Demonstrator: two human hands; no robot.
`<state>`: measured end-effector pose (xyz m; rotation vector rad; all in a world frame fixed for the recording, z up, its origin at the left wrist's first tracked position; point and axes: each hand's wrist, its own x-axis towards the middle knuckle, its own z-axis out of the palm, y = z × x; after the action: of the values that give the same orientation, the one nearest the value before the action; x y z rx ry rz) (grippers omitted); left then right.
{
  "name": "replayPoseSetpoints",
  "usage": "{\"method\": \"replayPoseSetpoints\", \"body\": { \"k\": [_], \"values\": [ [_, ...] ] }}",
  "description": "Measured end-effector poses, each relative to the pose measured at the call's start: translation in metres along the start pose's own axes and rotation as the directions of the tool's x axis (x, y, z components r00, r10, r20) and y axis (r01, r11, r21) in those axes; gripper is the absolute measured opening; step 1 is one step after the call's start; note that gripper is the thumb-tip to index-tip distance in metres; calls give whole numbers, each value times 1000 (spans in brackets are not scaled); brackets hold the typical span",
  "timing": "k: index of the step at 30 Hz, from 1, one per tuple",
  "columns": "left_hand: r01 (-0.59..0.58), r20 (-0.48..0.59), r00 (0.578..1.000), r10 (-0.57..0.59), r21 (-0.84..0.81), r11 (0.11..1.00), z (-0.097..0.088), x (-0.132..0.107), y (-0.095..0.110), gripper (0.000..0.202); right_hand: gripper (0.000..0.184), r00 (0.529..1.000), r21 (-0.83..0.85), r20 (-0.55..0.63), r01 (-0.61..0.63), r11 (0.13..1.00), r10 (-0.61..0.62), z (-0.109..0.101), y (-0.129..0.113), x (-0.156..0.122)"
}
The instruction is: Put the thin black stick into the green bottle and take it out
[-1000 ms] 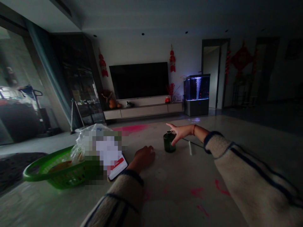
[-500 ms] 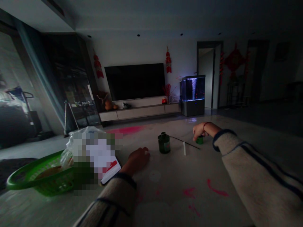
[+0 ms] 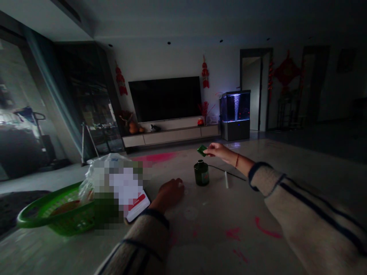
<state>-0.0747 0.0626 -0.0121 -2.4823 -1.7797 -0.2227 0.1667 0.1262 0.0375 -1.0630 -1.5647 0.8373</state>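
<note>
My right hand (image 3: 218, 150) pinches a small green cap (image 3: 202, 150) and holds it in the air just above a dark green bottle (image 3: 201, 173). The bottle stands upright and uncapped on the pale table (image 3: 258, 206). My left hand (image 3: 171, 192) rests on the table with its fingers curled, left of the bottle and beside a phone (image 3: 138, 206) with a red and white case. Nothing shows in the left hand.
A green basket (image 3: 54, 218) holding a plastic bag stands at the left. A white stick (image 3: 226, 179) and a thin dark rod (image 3: 226, 172) lie right of the bottle. Red marks stain the table. A TV, a cabinet and a lit aquarium stand far behind.
My right hand left the bottle, picked the green cap up off the table at the right, and has carried it back above the bottle. The left hand has stayed put.
</note>
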Motion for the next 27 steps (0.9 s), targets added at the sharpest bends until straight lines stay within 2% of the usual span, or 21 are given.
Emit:
{"method": "replayPoseSetpoints", "body": {
  "k": [3,8,11,13,15,17,20,24,27],
  "values": [
    [-26,11,1000,26,23,999,0,-1,0,34,31,995,4,-29,94,996,-94,21,7,-6],
    [22,-32,999,-24,-51,998,5,3,-2,36,33,992,73,39,120,990,-123,30,20,-18],
    [28,-49,998,-40,-227,974,12,12,9,42,35,986,176,17,160,971,-165,31,24,-24],
    [53,-27,997,-68,-383,922,17,20,21,55,41,986,238,1,164,957,-169,32,25,-26],
    [47,-72,993,-89,-456,889,23,25,35,72,47,986,259,8,158,953,-166,33,27,-28],
    [-15,-111,993,-46,-490,872,27,28,46,74,49,984,240,24,164,957,-175,33,27,-28],
    [-5,-126,989,-73,-528,849,30,30,54,67,45,980,174,24,193,966,-200,33,27,-29],
    [28,-111,988,-110,-567,823,34,35,51,58,39,983,112,-41,180,977,-176,38,24,-32],
    [16,-93,992,-84,-573,820,35,38,47,59,38,976,13,-136,174,985,-171,44,21,-35]
  ]
}}
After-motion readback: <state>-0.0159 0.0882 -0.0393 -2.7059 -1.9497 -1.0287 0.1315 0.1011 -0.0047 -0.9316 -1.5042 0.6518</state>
